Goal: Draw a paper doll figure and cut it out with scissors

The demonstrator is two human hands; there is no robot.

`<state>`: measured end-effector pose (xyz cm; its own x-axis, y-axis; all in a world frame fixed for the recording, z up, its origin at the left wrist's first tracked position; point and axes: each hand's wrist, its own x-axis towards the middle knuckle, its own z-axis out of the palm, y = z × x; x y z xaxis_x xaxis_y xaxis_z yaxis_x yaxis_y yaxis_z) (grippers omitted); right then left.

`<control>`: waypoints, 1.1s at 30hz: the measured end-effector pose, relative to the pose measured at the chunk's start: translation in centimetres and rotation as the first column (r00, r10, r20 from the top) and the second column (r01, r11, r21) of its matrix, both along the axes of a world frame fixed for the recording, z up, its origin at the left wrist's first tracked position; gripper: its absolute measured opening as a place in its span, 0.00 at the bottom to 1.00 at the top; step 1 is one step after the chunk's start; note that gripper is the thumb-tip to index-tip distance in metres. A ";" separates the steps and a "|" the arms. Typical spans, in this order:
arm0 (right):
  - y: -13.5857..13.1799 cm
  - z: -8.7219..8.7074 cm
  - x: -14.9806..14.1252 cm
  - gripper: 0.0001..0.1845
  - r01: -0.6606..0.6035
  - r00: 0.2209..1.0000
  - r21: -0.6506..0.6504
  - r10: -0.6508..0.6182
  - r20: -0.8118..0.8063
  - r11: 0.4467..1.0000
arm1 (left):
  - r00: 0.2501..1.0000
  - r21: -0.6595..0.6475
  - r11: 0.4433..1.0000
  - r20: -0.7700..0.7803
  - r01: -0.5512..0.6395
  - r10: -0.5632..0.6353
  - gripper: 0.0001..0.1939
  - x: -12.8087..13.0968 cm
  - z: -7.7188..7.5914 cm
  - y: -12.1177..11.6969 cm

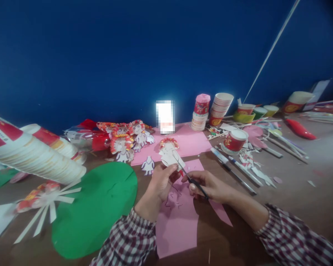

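Over the pink paper (180, 229), my left hand (162, 181) is closed, pinching a white paper cutout (169, 157) between thumb and fingers. My right hand (207, 184) is closed around dark-handled scissors (197, 186), whose thin grey blades reach across the cutout. A red and yellow braided trim (168, 142) appears just beyond the cutout. Dark pen marks cover part of the pink paper under my left hand. Left of the hands lies a small paper figure (148, 165) with a dark outline.
A green paper shape (97, 210) lies at left, beside stacked paper cups (50, 162). Decorated paper dolls (124, 138) stand behind. On the right are markers (233, 170), paper scraps (255, 166) and a red paper cup (235, 141). A blue wall (100, 55) closes off the back.
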<state>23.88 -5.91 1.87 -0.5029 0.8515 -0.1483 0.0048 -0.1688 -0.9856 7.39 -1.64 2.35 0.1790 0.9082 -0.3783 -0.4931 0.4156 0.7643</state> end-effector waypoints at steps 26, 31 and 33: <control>-0.1 0.0 -0.1 0.23 0.042 0.993 -0.007 -0.041 0.114 0.999 | 0.999 -0.034 0.999 0.014 -0.028 0.029 0.13 0.0 0.1 0.1; -0.1 0.2 -0.2 0.24 0.048 0.991 -0.002 -0.047 0.128 0.999 | 0.999 -0.030 0.999 0.021 -0.029 0.029 0.13 0.0 0.0 0.1; -0.1 0.3 -0.3 0.23 0.057 0.989 -0.002 -0.056 0.135 0.998 | 0.999 -0.028 0.999 0.027 -0.031 0.032 0.13 0.0 -0.1 0.2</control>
<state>23.59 -6.00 2.16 -0.4289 0.8770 -0.2166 0.1274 -0.1786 -0.9756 7.35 -1.48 2.25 0.1613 0.9029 -0.3985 -0.5269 0.4202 0.7388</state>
